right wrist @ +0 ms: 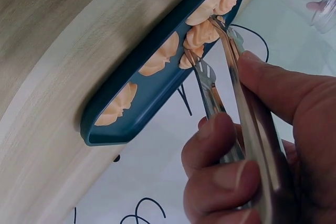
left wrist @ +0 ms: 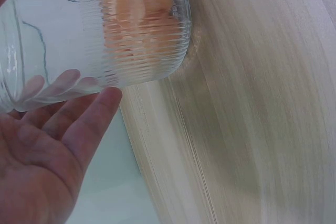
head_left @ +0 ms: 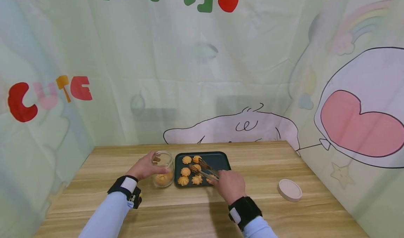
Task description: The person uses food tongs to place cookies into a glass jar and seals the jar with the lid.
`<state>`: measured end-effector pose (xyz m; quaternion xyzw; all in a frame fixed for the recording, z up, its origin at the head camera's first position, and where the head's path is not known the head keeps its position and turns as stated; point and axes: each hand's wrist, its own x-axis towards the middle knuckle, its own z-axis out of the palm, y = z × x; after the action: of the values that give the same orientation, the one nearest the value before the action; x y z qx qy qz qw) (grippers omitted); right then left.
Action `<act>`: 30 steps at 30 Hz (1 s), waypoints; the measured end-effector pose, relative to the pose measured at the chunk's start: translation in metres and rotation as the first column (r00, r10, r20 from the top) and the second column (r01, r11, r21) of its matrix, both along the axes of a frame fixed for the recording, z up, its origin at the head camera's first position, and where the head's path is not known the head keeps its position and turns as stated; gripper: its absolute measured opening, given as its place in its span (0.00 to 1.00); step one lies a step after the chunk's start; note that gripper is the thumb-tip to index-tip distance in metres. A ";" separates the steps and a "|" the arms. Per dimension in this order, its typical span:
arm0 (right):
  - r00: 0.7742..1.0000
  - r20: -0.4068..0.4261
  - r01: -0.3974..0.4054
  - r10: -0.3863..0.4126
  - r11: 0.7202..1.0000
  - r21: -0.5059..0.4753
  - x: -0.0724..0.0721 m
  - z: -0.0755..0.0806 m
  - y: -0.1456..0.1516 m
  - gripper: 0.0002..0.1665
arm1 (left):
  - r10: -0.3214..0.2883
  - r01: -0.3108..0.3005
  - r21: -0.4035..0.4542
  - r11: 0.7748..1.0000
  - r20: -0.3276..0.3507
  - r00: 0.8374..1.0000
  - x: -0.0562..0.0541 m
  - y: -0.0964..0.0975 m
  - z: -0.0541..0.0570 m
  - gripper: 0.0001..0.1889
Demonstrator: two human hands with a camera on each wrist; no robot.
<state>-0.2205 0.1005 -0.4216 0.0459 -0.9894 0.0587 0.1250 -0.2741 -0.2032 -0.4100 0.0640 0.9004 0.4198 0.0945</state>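
My left hand holds a clear glass jar around its upper part, beside the tray's left edge. Piped butter cookies lie in the bottom of the jar, behind ribbed glass. The jar has no lid on it. My right hand grips metal tongs, thumb on one arm and curled fingers at the other. The tongs reach over a dark baking tray, with their tips on either side of a swirled cookie. More cookies lie about it on the tray.
A round pale lid lies on the wooden table to the right of my right hand. Behind the table hangs a printed cloth backdrop.
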 end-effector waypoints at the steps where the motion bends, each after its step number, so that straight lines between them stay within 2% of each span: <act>1: 1.000 0.012 0.006 -0.006 1.000 -0.009 0.000 0.000 0.000 0.19 | -0.002 0.002 -0.001 1.000 0.000 1.000 -0.001 0.000 0.000 0.51; 5: 0.999 0.036 0.021 -0.020 0.999 -0.033 0.000 0.000 0.001 0.18 | -0.010 0.010 0.001 1.000 -0.004 1.000 -0.003 -0.001 -0.001 0.52; 15: 1.000 0.028 0.005 -0.003 0.999 -0.052 0.003 -0.002 0.008 0.19 | -0.007 0.007 -0.005 1.000 0.003 1.000 -0.002 -0.001 -0.001 0.52; 30: 1.000 -0.011 0.023 -0.023 0.999 -0.032 0.009 -0.001 0.012 0.24 | -0.005 0.005 0.001 1.000 0.008 1.000 -0.001 0.000 0.000 0.52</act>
<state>-0.2115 0.1127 -0.4229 0.0327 -0.9880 0.0726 0.1321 -0.2747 -0.2033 -0.4101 0.0648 0.8997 0.4201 0.0990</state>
